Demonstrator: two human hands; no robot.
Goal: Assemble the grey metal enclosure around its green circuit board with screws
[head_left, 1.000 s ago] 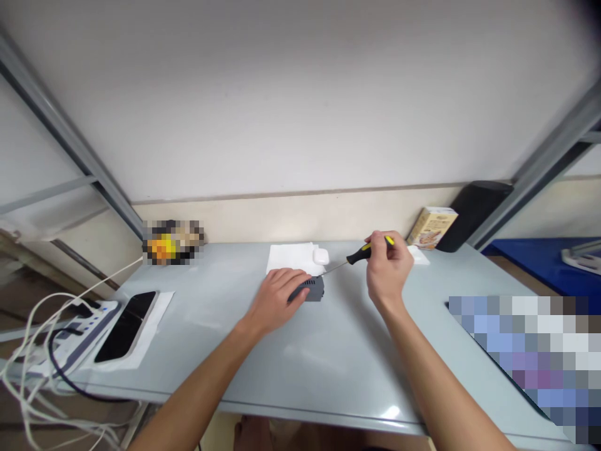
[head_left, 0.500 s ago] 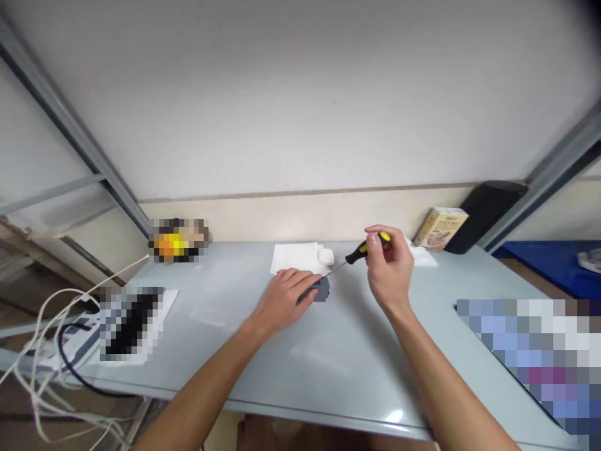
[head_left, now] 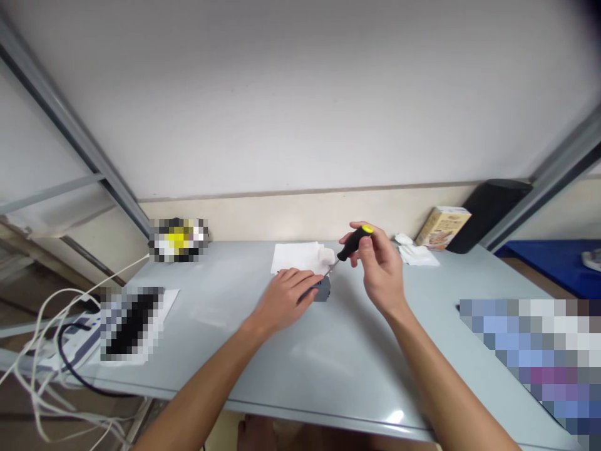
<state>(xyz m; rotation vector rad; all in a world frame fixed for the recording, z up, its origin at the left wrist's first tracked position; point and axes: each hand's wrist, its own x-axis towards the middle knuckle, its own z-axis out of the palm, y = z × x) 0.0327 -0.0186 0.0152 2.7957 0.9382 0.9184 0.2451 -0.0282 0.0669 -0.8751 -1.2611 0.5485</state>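
Note:
My left hand (head_left: 286,297) is closed over a small dark grey box with slots (head_left: 322,289) and holds it down on the desk. Its fingers cover much of the box's left side. In my right hand (head_left: 381,269) is a screwdriver (head_left: 353,244) with a black handle and a yellow end cap, gripped between thumb and fingers. The shaft slants down and left to the top of the box, close to my left fingertips. Whether the tip sits in a screw is too small to tell. Behind the box lie white paper (head_left: 295,257) and a small white rounded case (head_left: 326,256).
A cream-coloured carton (head_left: 444,227) and a black cylinder (head_left: 491,213) stand at the back right, beside crumpled tissue (head_left: 417,254). White cables (head_left: 35,376) hang at the left edge. Blurred-out items lie on both sides of the grey desk (head_left: 300,376).
My right hand has moved slightly left, and the screwdriver now stands steeper, its handle shifted left. My left hand and the grey box have stayed in place.

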